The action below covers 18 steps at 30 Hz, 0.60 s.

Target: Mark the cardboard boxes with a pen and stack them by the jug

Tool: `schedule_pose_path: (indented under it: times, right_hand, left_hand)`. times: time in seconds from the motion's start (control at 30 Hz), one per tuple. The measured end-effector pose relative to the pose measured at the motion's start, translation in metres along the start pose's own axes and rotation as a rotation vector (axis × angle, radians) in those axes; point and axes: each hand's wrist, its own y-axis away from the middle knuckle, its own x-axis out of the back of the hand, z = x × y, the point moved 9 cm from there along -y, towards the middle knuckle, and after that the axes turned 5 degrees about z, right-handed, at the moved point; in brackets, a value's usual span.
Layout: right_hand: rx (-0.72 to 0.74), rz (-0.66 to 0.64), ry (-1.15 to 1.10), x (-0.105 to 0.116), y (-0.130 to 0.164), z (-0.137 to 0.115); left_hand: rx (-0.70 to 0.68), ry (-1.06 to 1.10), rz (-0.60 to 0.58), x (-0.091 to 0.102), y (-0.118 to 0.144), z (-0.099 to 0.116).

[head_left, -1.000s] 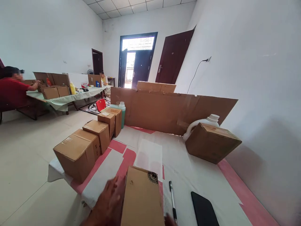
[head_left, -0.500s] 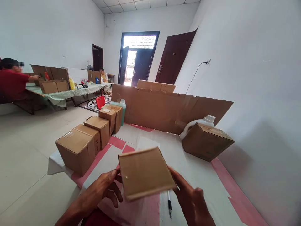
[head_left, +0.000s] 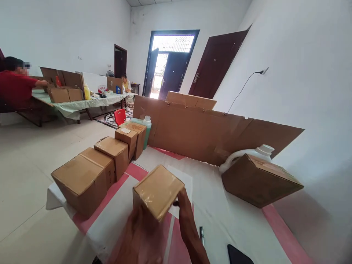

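Observation:
I hold a small taped cardboard box up over the near part of the table, one corner pointing toward me. My left hand, blurred, is under the box on its near-left side. My right hand reaches up along the right side, fingertips on the box's right edge. A white sheet of paper lies on the table just behind the box.
Several sealed cardboard boxes line the table's left edge, ending at a green bottle. A tall cardboard sheet stands across the back. A tilted brown box leans by a white jug. Pen and black phone lie near. People sit at a far table.
The box went from lying long-side toward me to being lifted and turned in both hands; it now sits corner-on and slightly farther left. My view has shifted a little.

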Motion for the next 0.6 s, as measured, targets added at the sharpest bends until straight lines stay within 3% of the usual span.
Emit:
schedule_pose_path:
  times: [0.1,0.2,0.37,0.5,0.6]
  right_hand:
    - [0.006,-0.146,-0.031,-0.051,-0.061,0.005]
    - [0.017,-0.245,-0.033,-0.096,-0.119,0.013]
    - [-0.009,-0.338,-0.011,-0.136,-0.174,0.034]
    - [-0.052,-0.338,-0.031,-0.131,-0.174,0.056]
    - [-0.074,-0.212,-0.044,-0.090,-0.158,0.069]
  left_hand:
    - [-0.025,-0.041,0.070,0.014,-0.043,0.011]
    - [0.039,-0.058,0.143,0.019,-0.089,0.006]
    - [0.085,-0.047,0.233,0.010,-0.132,-0.017]
    - [0.119,-0.110,0.248,0.013,-0.131,-0.030]
    - [0.045,-0.228,0.288,0.014,-0.114,-0.027]
